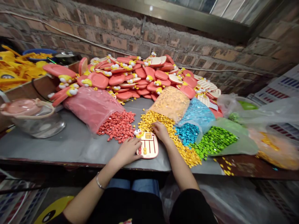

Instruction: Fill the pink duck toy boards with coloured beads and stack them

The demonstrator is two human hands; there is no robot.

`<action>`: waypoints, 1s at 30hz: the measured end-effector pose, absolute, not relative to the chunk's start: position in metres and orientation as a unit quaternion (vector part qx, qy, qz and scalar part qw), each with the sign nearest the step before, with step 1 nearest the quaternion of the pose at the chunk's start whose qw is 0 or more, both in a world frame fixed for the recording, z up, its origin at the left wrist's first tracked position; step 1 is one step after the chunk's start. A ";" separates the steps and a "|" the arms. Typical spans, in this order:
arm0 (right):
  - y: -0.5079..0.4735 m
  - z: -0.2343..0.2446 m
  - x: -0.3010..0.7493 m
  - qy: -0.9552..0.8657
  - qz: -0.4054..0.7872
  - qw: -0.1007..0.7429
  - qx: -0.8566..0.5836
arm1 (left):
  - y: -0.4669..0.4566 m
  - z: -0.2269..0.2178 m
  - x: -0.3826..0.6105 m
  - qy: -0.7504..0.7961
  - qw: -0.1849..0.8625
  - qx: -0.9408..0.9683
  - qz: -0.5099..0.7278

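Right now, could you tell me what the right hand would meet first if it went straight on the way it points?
The right hand points forward and slightly left, touching the yellow beads. It would push into that pile first; beyond, probably table, then the pink toys, though depth is unclear.

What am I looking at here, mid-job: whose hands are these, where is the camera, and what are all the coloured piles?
There is no machine here. These are a person's two bare hands, seen in a single picture from a camera worn on their head, which looks forward and down. The left hand rests open against a small pink toy board lying on the grey table. The right hand has its fingertips in the yellow beads; whether it pinches one cannot be seen. Beside these lie loose piles of red beads, blue beads and green beads. Behind them is a heap of pink boards, stacked against a brick wall.
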State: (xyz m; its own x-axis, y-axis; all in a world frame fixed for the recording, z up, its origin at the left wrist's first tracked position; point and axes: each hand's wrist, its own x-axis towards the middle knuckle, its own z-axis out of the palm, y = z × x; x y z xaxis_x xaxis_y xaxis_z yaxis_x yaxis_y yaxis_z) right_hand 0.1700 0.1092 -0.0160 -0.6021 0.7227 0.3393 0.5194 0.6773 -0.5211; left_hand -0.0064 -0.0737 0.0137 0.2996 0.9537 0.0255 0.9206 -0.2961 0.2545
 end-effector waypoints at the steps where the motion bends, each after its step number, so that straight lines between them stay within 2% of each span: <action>1: 0.110 -0.016 0.174 -0.861 0.208 0.302 -0.352 | -0.067 0.024 -0.007 0.584 0.102 0.802 0.073; 6: 0.115 -0.012 0.189 -0.793 0.300 0.408 -0.339 | -0.014 0.057 0.002 0.583 0.141 0.800 -0.005; 12: 0.116 -0.005 0.191 -0.760 0.361 0.425 -0.335 | 0.052 0.065 0.012 0.537 0.190 0.820 -0.045; 14: 0.114 0.000 0.194 -0.774 0.372 0.399 -0.323 | 0.054 0.063 0.006 0.509 0.199 0.837 -0.038; 20: 0.103 0.019 0.204 -0.842 0.418 0.220 -0.262 | 0.028 0.052 -0.026 0.436 0.205 0.876 0.001; 23: 0.100 0.018 0.201 -0.861 0.407 0.157 -0.263 | 0.021 0.043 -0.036 0.399 0.208 0.893 0.031; 30: 0.101 0.007 0.192 -0.893 0.321 0.145 -0.280 | 0.010 0.020 -0.047 0.362 0.200 0.906 0.090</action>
